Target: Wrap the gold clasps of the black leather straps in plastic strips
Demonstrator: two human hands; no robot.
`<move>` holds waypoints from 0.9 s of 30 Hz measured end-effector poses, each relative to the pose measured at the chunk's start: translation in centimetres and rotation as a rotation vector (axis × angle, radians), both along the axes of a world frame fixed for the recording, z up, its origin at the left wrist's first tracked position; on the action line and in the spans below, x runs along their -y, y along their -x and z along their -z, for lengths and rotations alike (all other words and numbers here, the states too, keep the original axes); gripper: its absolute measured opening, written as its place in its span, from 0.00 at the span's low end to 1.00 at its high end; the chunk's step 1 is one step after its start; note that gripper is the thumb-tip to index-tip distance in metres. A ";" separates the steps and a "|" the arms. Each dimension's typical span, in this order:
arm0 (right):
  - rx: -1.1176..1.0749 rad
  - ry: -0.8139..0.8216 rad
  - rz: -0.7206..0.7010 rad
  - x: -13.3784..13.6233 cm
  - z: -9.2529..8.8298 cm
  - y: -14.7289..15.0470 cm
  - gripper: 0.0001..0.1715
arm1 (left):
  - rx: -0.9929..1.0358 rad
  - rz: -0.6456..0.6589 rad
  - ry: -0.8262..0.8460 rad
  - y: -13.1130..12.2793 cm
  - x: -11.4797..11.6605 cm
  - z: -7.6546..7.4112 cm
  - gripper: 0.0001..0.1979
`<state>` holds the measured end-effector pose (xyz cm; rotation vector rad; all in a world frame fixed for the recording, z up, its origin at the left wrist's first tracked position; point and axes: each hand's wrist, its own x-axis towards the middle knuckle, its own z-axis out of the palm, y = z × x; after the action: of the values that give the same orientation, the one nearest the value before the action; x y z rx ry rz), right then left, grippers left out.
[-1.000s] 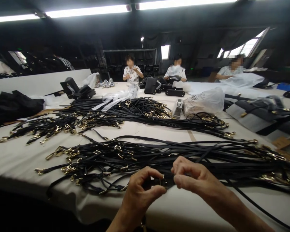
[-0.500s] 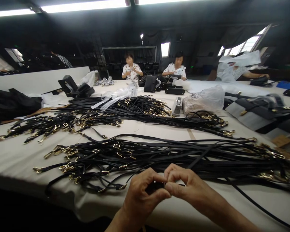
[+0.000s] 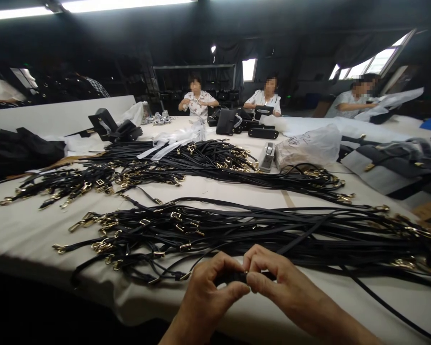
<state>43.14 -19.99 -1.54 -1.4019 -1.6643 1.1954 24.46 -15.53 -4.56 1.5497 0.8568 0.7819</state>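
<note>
Near the table's front edge my left hand (image 3: 210,292) and my right hand (image 3: 275,278) meet, thumbs and forefingers pinched on the same end of a thin black strap (image 3: 237,277). The strap runs off to the right under my right forearm. Just beyond my fingers lies a long pile of black straps with gold clasps (image 3: 208,232) across the white table (image 3: 28,235).
A second strap pile (image 3: 208,165) lies further back, with a smaller bundle (image 3: 61,184) at the left. A plastic bag (image 3: 309,146), a tape dispenser (image 3: 266,157) and black bags (image 3: 230,122) stand behind. Three people sit at the far side; grey bags (image 3: 391,165) lie at the right.
My two hands have drawn together until the fingertips touch over the strap end. The person at the far right lifted and lowered a white sheet.
</note>
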 end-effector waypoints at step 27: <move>0.357 -0.499 -0.064 -0.3 0.7 1.3 0.07 | 0.252 0.146 0.360 0.8 -1.6 0.5 0.23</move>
<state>41.88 -19.74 -2.29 -1.2912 -2.0832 0.5129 23.65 -13.94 -5.06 1.1530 0.6484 0.6584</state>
